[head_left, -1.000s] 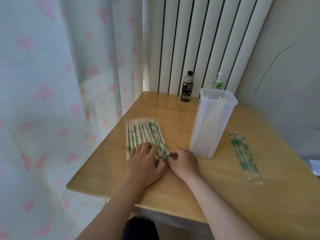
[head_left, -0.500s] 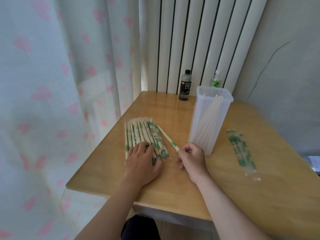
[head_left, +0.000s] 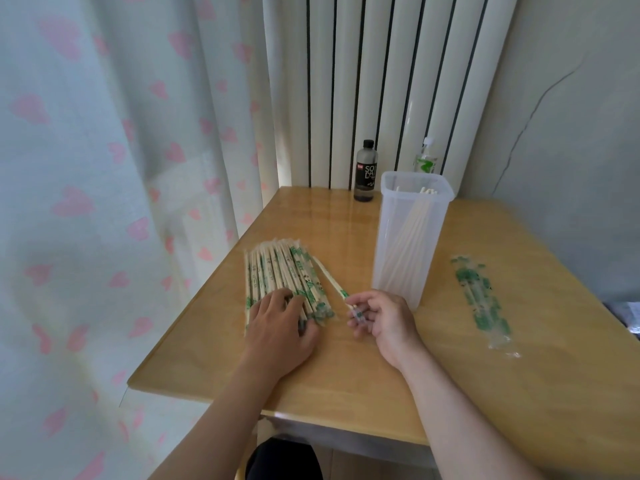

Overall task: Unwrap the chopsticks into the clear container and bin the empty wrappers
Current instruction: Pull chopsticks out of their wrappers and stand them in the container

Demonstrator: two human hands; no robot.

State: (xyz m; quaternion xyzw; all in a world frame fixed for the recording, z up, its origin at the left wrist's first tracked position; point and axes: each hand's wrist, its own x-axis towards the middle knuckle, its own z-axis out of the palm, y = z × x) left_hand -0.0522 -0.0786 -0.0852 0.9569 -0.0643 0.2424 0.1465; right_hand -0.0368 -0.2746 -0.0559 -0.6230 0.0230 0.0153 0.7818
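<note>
A fan of wrapped chopsticks point(head_left: 277, 271) in clear, green-printed sleeves lies on the wooden table point(head_left: 346, 382). My left hand point(head_left: 280, 327) rests flat on the near end of the pile. My right hand point(head_left: 379, 318) pinches the near end of one wrapped pair point(head_left: 329, 277), which is drawn out to the right of the pile and points away from me. The tall clear container point(head_left: 410, 237) stands just behind my right hand with several bare chopsticks leaning inside. Empty wrappers point(head_left: 479, 296) lie flat to the right of the container.
A dark soda bottle point(head_left: 365, 171) and a clear bottle with a green label point(head_left: 426, 157) stand at the table's far edge against a white radiator. A curtain with pink hearts hangs close on the left. No bin is in view.
My right hand has pulled one wrapped pair out of the pile, sideways to the right and slightly toward me. My left hand has stayed pressed on the pile.
</note>
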